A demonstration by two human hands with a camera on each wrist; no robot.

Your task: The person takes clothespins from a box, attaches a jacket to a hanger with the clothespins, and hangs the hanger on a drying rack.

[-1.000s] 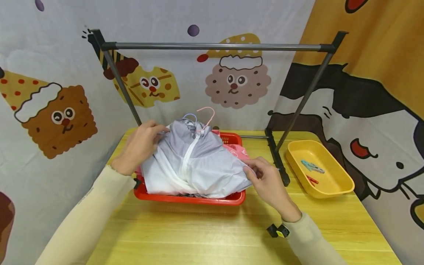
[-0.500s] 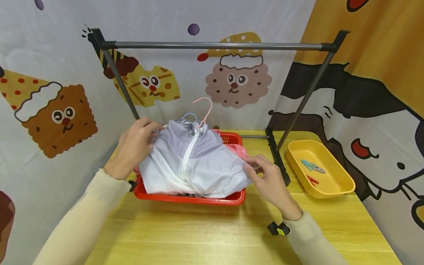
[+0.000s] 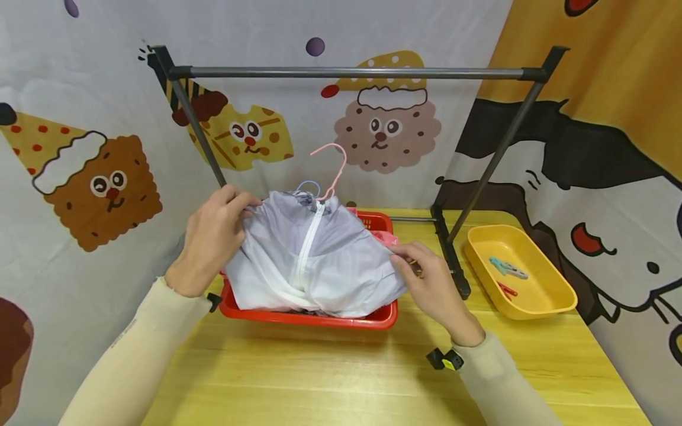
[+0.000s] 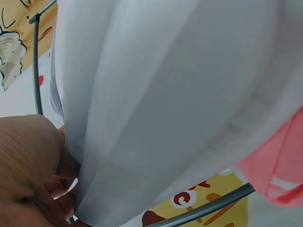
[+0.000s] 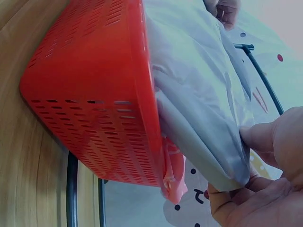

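A grey-and-white zippered jacket point(image 3: 346, 260), pink hanger hook point(image 3: 341, 171) at its collar, rises from a red perforated plastic basket point(image 3: 309, 321) on a yellow wood-grain table point(image 3: 319, 378); the left hand point(image 3: 210, 239) and right hand point(image 3: 434, 287) pinch its sides. Behind stand a dark metal rack point(image 3: 346, 73) and cartoon-printed cloth point(image 3: 256, 23). A yellow rectangular tray point(image 3: 546, 287) holds clothespins point(image 3: 508, 268).

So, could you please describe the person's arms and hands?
The left sleeve and right sleeve are cream, the left faintly marked. The left hand and right hand are ungloved. A black device with a yellow patch sits at the right cuff, a black piece at the left.
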